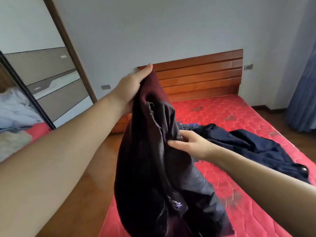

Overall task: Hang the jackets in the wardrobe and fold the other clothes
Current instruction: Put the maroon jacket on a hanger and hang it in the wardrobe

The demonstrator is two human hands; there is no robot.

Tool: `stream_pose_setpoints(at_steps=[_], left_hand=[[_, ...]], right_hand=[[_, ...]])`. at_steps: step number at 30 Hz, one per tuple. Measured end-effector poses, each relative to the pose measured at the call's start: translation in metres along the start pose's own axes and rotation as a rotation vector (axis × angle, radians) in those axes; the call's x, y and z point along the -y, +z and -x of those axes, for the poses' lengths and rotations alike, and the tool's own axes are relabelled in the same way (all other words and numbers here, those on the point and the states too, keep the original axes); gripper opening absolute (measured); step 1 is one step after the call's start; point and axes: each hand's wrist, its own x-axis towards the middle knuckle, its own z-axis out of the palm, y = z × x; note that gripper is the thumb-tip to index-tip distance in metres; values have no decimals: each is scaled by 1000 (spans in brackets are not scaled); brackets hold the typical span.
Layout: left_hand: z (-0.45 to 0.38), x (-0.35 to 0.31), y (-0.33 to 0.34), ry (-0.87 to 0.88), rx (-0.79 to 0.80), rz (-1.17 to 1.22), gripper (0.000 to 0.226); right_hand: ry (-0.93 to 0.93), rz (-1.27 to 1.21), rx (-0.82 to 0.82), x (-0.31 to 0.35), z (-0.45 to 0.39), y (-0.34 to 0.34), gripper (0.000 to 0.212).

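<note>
Red mattress [239,117] behind, maroon jacket [153,159] hanging from left hand [131,88] gripping its top, right hand [189,144] pinching its dark lining lower right

Matt maroon cloth jacket [153,159] with smoother lining; quilted red mattress [256,194]; glossy wooden headboard [200,76].

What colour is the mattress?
Red mattress, quilted in a hexagon pattern; head view.
</note>
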Motion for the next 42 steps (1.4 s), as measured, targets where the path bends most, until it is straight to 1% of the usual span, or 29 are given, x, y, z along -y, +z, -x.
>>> stream_pose_setpoints(at_steps=[2,4,7,9,10,11,12,14,15,16,18,19,20,21,24,25,27,28,29,30,31,32,34,36,37,38,39,40,42], left_hand=[[9,-10,-8,43,-74,-88,31],[19,-17,-23,82,-156,-226,30],[30,-21,-48,101,-227,-534,29],[38,-18,-60,103,-311,-771,34],[42,-15,-64,94,-349,-831,36],[46,-13,-65,83,-367,-842,37],[49,-11,-65,72,-367,-826,35],[50,-10,-60,82,-358,-726,32],[49,-12,-54,101,-352,-666,31],[47,-15,-48,125,-346,-621,30],[44,-21,-31,165,-291,-599,29],[44,-22,-22,172,-243,-605,30],[43,-22,-13,167,-198,-619,35],[43,-19,-6,155,-170,-648,41],[41,-4,-1,158,-198,-706,56],[40,0,-3,187,-242,-724,55],[40,13,-9,285,-400,-770,41],[43,22,-11,370,-493,-784,34],[50,33,-13,490,-570,-797,35],[56,47,-13,592,-603,-816,39],[64,62,-13,621,-583,-821,43],[72,77,-13,557,-526,-811,49],[78,106,-13,263,-413,-811,69],[74,129,-17,19,-395,-845,87],[71,136,-19,-64,-391,-857,89],[69,139,-21,-123,-377,-854,86],[66,140,-22,-166,-361,-841,75],[64,138,-23,-176,-361,-818,58],[59,127,-30,-120,-411,-762,13]], right_hand=[[-94,187,-110,11,-11,-6,29],[-142,286,-202,28,-20,-23,21],[-177,424,-333,57,-27,-51,14],[-226,533,-374,83,-31,-56,23],[-245,581,-387,95,-32,-56,30],[-255,635,-390,103,-34,-56,34],[-257,728,-392,111,-33,-56,32],[-243,923,-436,118,-33,-59,22],[-244,952,-437,119,-32,-57,21],[-254,956,-399,121,-30,-49,33],[-316,884,-205,128,-27,-21,83],[-348,826,-132,131,-28,-7,98],[-365,772,-115,132,-28,6,100],[-353,716,-142,133,-29,16,89],[-304,642,-257,127,-35,25,17],[-283,634,-303,123,-39,22,10],[-211,582,-411,117,-47,15,13],[-174,527,-475,116,-50,13,17],[-145,444,-523,117,-53,11,21],[-123,343,-560,120,-56,9,23],[-110,253,-588,126,-56,10,24],[-102,183,-602,134,-57,10,24],[-106,73,-592,153,-58,13,22],[-101,-7,-586,170,-58,13,16],[-100,-27,-591,177,-57,11,14],[-99,-44,-597,181,-57,8,14],[-104,-58,-605,184,-55,5,14],[-109,-59,-625,184,-54,-1,15],[-117,36,-677,181,-47,-16,16]])
